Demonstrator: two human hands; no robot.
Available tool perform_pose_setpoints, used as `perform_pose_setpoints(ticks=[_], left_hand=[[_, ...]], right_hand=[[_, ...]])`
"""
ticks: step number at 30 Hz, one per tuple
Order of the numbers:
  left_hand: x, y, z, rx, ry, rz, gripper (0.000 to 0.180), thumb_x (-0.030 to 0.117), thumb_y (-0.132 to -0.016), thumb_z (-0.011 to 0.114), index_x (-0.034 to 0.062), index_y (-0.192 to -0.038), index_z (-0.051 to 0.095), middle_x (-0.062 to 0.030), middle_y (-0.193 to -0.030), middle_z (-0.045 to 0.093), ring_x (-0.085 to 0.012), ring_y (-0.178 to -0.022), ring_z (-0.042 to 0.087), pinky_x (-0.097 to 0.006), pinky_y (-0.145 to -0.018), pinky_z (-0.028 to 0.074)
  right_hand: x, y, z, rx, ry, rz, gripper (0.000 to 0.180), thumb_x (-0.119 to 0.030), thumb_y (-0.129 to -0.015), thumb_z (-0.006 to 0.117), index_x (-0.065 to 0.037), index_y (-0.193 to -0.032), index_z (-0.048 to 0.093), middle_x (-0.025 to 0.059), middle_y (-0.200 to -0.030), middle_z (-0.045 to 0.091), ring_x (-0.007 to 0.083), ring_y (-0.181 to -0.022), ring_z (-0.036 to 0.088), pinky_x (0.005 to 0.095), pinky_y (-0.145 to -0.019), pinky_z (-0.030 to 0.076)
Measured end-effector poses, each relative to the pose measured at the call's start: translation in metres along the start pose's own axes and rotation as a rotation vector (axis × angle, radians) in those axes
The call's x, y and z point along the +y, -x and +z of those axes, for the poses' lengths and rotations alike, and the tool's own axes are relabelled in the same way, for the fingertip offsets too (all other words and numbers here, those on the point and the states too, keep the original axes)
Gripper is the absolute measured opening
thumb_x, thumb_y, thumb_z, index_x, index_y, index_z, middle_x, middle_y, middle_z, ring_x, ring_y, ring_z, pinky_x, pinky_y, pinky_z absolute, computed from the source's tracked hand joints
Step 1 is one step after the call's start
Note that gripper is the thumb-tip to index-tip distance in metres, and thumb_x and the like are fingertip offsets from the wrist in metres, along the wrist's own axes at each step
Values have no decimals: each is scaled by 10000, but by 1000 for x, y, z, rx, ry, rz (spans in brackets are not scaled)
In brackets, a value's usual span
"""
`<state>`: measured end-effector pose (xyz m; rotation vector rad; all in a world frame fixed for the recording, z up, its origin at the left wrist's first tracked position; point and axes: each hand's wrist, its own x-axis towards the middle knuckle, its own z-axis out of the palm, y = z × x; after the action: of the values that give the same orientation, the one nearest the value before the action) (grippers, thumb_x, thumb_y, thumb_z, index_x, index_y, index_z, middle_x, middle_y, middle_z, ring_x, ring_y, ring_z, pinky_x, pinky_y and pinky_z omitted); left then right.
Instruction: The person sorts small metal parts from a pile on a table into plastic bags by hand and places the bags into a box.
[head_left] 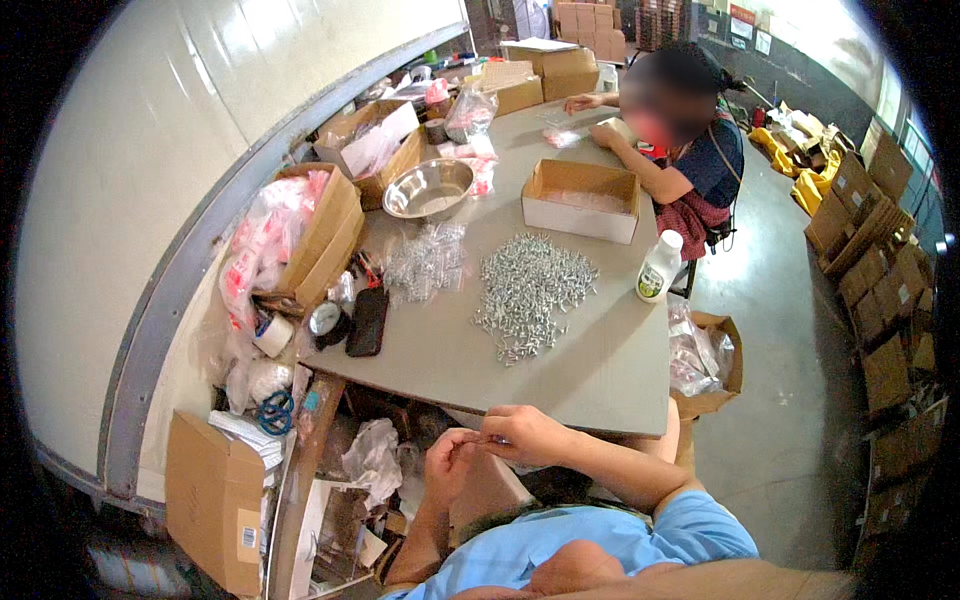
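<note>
Just off the near edge of the grey table (440, 365), my left hand (450, 466) and my right hand (527, 436) meet fingertip to fingertip. Both are closed in a pinch; whatever lies between the fingers is too small or hidden to name. Beyond them on the tabletop spreads a heap of small silvery screws (535, 290). To its left lies a pile of small clear plastic bags (428, 262) with metal pieces showing in them. A shallow steel bowl (430, 190) stands behind that pile.
A white bottle (659, 268) stands at the right table edge, near an open carton (582, 205). Across the table sits a co-worker (690, 150). A black phone (368, 321), tape roll (273, 335) and cartons (345, 235) line the left side. Another box (715, 365) stands right, below the tabletop.
</note>
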<state>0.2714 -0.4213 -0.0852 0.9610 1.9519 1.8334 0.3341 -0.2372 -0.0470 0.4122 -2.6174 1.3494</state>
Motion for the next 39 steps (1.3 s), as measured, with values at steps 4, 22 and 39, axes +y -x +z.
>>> perform_pose_setpoints(ticks=[4,22,39], left_hand=[[7,-12,7,31,-135,58,123,121,-878,575,-2,-882,582,-25,-799,561,-107,-706,506,-240,-638,423],[12,-133,-9,-116,-368,-20,176,161,-885,581,-6,-827,582,22,-685,512,-49,-620,423,-220,-539,369],[16,-137,4,-135,-363,1,120,97,-850,603,-15,-805,591,-19,-724,571,-78,-682,506,-231,-627,426]], right_hand=[[5,-1,-7,49,-47,39,159,-188,-779,619,-53,-855,585,151,-814,594,373,-769,574,444,-676,471],[83,-50,-34,342,-112,-166,135,-130,-787,647,-43,-841,559,92,-767,555,246,-746,544,337,-643,451],[97,-46,-40,309,-277,-190,102,-61,-781,584,-21,-857,529,104,-810,539,257,-776,544,346,-679,457]])
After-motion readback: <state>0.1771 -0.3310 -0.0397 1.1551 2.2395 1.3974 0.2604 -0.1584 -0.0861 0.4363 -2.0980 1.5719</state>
